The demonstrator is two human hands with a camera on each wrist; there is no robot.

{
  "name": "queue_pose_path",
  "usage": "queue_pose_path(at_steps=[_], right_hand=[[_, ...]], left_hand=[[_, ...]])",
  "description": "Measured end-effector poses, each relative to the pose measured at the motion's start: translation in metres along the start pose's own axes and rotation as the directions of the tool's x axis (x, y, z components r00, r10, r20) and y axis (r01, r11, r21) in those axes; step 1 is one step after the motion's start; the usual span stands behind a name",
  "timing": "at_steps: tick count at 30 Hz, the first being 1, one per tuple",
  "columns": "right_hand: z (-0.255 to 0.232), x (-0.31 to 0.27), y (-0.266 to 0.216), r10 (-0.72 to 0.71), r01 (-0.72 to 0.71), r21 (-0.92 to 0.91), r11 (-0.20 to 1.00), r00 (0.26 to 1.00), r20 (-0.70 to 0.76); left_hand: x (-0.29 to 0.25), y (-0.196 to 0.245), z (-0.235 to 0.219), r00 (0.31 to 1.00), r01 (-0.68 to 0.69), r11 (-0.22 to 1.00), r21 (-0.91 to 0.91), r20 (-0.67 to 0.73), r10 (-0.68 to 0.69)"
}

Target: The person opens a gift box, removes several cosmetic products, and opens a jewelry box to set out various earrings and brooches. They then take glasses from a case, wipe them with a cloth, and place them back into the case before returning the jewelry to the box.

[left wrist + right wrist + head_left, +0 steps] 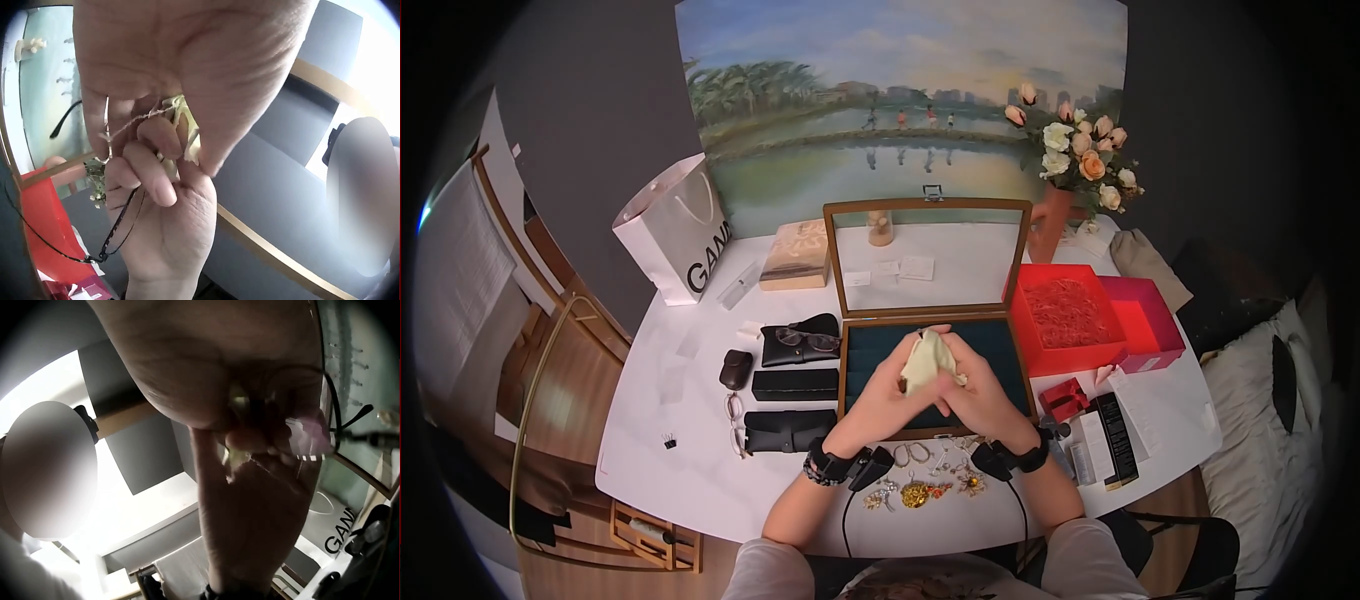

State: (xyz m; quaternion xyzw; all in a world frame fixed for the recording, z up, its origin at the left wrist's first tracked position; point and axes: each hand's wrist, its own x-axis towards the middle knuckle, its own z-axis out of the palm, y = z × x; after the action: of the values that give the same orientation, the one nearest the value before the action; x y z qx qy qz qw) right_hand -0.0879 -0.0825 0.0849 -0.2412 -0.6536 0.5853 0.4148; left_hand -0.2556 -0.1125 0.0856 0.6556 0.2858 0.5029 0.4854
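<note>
Both hands meet above an open glass-lidded jewelry box (932,430). My left hand (883,392) and right hand (983,392) hold a pale yellow cloth (930,362) between them, with the fingers curled together around it. In the left wrist view, a pair of thin dark-rimmed eyeglasses (94,259) sticks out from between the hands, one temple pointing away. The right wrist view has a pinkish lens (309,436) by the fingertips and part of the cloth (234,465) below them. Fingers hide much of the cloth and the eyeglasses.
Left of the box lie eyeglass cases (788,430), with glasses (808,341) on the rear one. Jewelry (916,494) lies in front. On the right stand a red box (1068,350) and small packages (1116,430). Behind are a book (793,268), paper bag (675,240) and flower vase (1052,225).
</note>
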Motion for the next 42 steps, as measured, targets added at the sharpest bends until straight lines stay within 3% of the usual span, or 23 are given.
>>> queue_pose_path(at_steps=[3, 5, 7, 12, 13, 14, 15, 16, 17, 20, 21, 23, 28, 30, 32, 35, 39, 42], right_hand=[[0.000, 0.000, 0.003, -0.024, 0.022, 0.036, 0.999, 0.998, 0.053], [-0.003, 0.003, 0.007, -0.035, 0.040, -0.081, 0.996, 0.998, 0.056], [0.001, 0.004, 0.005, -0.052, 0.054, -0.071, 0.996, 0.998, 0.022], [0.008, 0.011, 0.010, -0.186, 0.185, -0.019, 0.983, 0.973, -0.136], [-0.006, 0.015, 0.019, -0.331, 0.324, -0.306, 0.895, 0.943, 0.030], [-0.012, 0.019, 0.020, -0.410, 0.466, -0.534, 0.705, 0.883, 0.230], [-0.009, 0.017, 0.022, -0.411, 0.466, -0.535, 0.705, 0.883, 0.228], [-0.004, 0.013, 0.024, -0.257, 0.285, -0.358, 0.889, 0.958, 0.124], [0.000, 0.011, 0.023, -0.072, 0.080, -0.143, 0.986, 0.996, 0.059], [0.004, 0.009, 0.016, 0.010, -0.001, -0.138, 0.990, 0.998, 0.065], [0.004, 0.009, 0.016, 0.011, -0.001, -0.138, 0.990, 0.998, 0.066], [0.006, 0.010, 0.016, -0.102, 0.103, -0.310, 0.945, 0.995, 0.020], [0.009, 0.005, 0.011, -0.053, 0.100, -0.248, 0.964, 0.981, 0.188], [0.008, 0.004, 0.011, -0.030, 0.080, -0.208, 0.975, 0.972, 0.232], [0.007, 0.004, 0.014, -0.075, 0.098, -0.148, 0.984, 0.985, 0.153], [0.006, 0.007, 0.017, -0.127, 0.128, -0.007, 0.992, 0.990, 0.059], [0.008, 0.008, 0.016, -0.134, 0.134, 0.005, 0.991, 0.991, 0.000], [0.007, 0.008, 0.015, -0.161, 0.159, -0.036, 0.987, 0.986, -0.047]], left_hand=[[0.002, -0.004, -0.009, 0.995, 0.073, 0.984, -0.162, -0.055, -0.083], [0.002, -0.003, -0.013, 0.995, 0.073, 0.992, -0.099, -0.058, -0.079], [0.001, -0.004, -0.017, 0.995, 0.071, 0.997, -0.040, -0.061, -0.073], [0.002, -0.001, -0.031, 0.922, -0.084, 0.983, -0.164, -0.387, 0.015], [0.002, 0.000, -0.032, 0.894, -0.134, 0.956, -0.263, -0.449, 0.002], [0.002, 0.001, -0.032, 0.894, -0.133, 0.956, -0.262, -0.447, 0.002], [0.003, 0.001, -0.033, 0.878, -0.147, 0.955, -0.259, -0.479, 0.005], [0.004, 0.002, -0.033, 0.860, -0.161, 0.953, -0.255, -0.511, 0.009], [0.005, 0.003, -0.028, 0.851, -0.144, 0.967, -0.208, -0.525, 0.014], [0.006, -0.005, -0.028, 0.852, -0.116, 0.970, -0.213, -0.524, -0.013], [0.006, -0.006, -0.029, 0.851, -0.116, 0.970, -0.213, -0.525, -0.013], [0.004, -0.006, -0.033, 0.875, -0.045, 0.965, -0.259, -0.476, -0.087], [0.002, -0.010, -0.043, 0.849, -0.059, 0.956, -0.289, -0.518, -0.104], [0.006, -0.004, -0.036, 0.876, -0.059, 0.953, -0.296, -0.473, -0.093], [0.005, -0.007, -0.037, 0.894, -0.026, 0.957, -0.289, -0.435, -0.107], [0.005, -0.007, -0.043, 0.881, -0.113, 0.930, -0.350, -0.467, -0.068], [0.006, -0.016, -0.041, 0.876, -0.135, 0.914, -0.383, -0.477, -0.070], [0.006, -0.019, -0.043, 0.885, -0.060, 0.930, -0.363, -0.451, -0.119]])
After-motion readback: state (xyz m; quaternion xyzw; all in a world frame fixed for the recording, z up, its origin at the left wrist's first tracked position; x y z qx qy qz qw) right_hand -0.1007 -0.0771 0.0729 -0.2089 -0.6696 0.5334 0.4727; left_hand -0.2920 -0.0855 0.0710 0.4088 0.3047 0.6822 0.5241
